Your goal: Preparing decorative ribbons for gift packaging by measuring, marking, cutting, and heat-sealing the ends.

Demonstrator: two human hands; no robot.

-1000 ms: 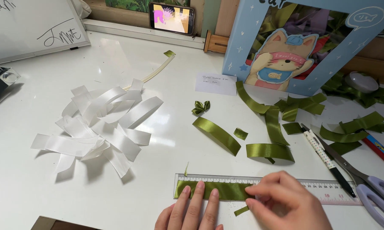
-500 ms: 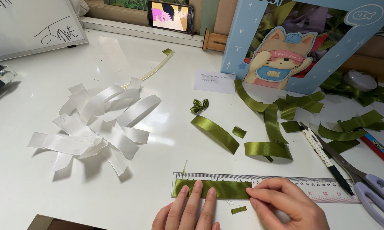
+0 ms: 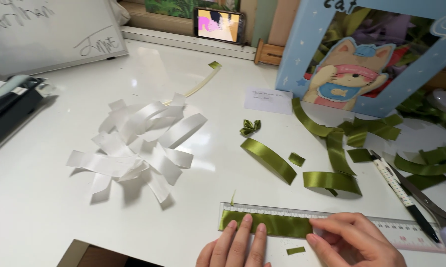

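1. The left hand lies flat at the near edge of the white table, fingers straight and together, palm down. Its fingertips press on the left part of a flat strip of olive-green satin ribbon; it grips nothing.
2. The right hand sits just right of it, fingers loosely bent. Its fingertips touch the right end of the same strip, pinning rather than clasping it.
3. The strip lies straight against the near side of a clear plastic ruler, which runs left to right across the near table.
4. A tiny green ribbon offcut lies between the two hands, nearer than the strip.
5. Farther off, a curled green ribbon length and a looped green ribbon piece rest in the middle of the table.
6. A heap of white paper strips spreads to the left.
7. To the right lie a white patterned pen and a pair of scissors, close beside each other.
8. At the far right stands a light-blue cardboard frame with a cartoon cat.
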